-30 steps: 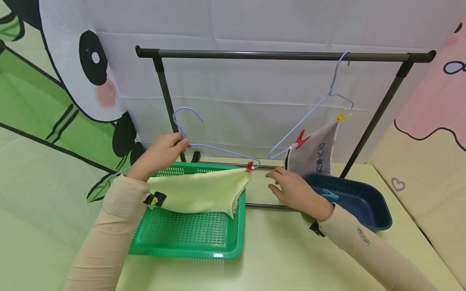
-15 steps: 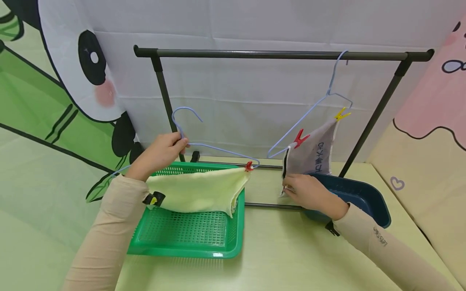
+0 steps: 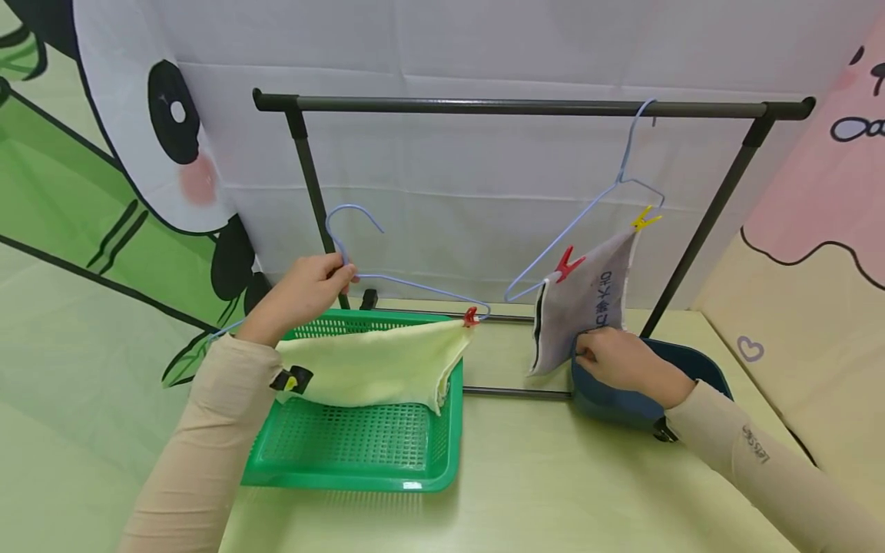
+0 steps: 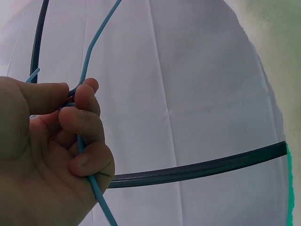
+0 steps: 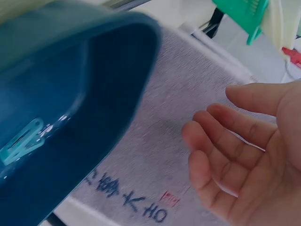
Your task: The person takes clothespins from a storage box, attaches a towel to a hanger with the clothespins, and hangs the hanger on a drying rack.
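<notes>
My left hand (image 3: 304,299) pinches a blue wire hanger (image 3: 422,286) just below its hook, thumb against fingers in the left wrist view. From that hanger a pale yellow-green towel (image 3: 373,365) hangs over a green basket, with a red clothespin (image 3: 471,316) at its right corner. My right hand (image 3: 629,367) is at the left rim of a dark blue basin (image 3: 608,403), in front of a grey printed towel (image 3: 570,311). Its fingers are loosely bent and hold nothing in the right wrist view. Inside the basin lies a light blue clothespin (image 5: 23,141).
A dark metal rack (image 3: 449,105) spans the back. On its right part hangs a second hanger (image 3: 563,236), bearing the grey towel by a red clothespin (image 3: 568,266) and a yellow clothespin (image 3: 645,220). The green basket (image 3: 346,476) stands on the table at left.
My right hand has moved right and slightly down, past the grey towel's left edge to the basin's rim. My left hand and its hanger have stayed in place.
</notes>
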`<state>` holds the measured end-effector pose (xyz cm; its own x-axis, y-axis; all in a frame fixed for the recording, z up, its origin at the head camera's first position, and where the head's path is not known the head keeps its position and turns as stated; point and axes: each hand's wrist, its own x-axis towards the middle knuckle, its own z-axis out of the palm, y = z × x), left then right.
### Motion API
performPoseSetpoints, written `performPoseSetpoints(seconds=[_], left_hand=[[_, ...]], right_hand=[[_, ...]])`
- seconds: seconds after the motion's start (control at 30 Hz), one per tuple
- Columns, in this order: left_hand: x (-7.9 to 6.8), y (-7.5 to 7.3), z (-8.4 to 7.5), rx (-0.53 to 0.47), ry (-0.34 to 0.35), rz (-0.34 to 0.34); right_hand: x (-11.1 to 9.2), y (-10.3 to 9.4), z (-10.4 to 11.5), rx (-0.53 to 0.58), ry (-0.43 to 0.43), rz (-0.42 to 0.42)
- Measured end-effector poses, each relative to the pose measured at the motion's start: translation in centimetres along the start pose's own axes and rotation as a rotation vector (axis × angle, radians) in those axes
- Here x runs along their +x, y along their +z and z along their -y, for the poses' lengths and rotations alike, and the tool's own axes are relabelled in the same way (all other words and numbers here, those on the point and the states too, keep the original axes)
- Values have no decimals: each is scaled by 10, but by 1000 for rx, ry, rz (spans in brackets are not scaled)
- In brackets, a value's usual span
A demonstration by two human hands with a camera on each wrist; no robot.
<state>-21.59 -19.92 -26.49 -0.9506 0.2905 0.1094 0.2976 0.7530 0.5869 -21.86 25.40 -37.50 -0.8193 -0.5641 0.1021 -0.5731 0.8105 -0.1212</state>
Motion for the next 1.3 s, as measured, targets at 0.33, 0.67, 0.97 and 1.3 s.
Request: performPoseSetpoints(seconds=[0.33, 0.67, 0.97, 1.3], left_hand=[[1, 0, 1, 0, 4, -15], [1, 2, 2, 10, 5, -25], [4, 4, 5, 2, 0, -14], [3, 5, 3, -3, -1, -10]], right_hand=[[-1, 1, -35, 39, 102, 112], [0, 4, -67, 57, 213, 276], [1, 10, -78, 29, 258, 360], [5, 25, -92, 15, 311, 469]])
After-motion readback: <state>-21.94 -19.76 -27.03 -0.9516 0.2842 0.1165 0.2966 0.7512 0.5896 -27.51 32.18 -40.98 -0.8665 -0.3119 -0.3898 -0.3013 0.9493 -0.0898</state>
